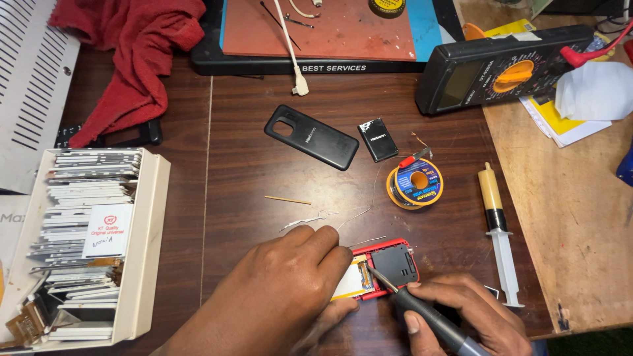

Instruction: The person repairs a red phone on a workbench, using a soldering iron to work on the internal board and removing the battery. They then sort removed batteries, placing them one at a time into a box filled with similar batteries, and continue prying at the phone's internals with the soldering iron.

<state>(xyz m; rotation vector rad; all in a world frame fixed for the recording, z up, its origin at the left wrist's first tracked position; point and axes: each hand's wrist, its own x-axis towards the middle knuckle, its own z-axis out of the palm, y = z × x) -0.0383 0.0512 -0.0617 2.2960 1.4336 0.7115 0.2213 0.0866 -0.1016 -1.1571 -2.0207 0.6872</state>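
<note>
A dark brown wooden surface (257,178) with visible grain fills most of the view, a pale seam running down it on the left. Against its right side sits a lighter, worn wooden board (573,217), scuffed and stained, with a notch near its lower edge. At the top lies a black-edged mat (330,39) with a reddish-brown middle and a blue strip. A white slotted metal panel (30,86) leans at the upper left. The light is even and soft, without hard shadows

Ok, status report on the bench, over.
Left hand pins red phone to table. Right hand holds soldering iron, tip at opened back. Solder wire strand lies beside left fingers; nothing blocking.
</note>
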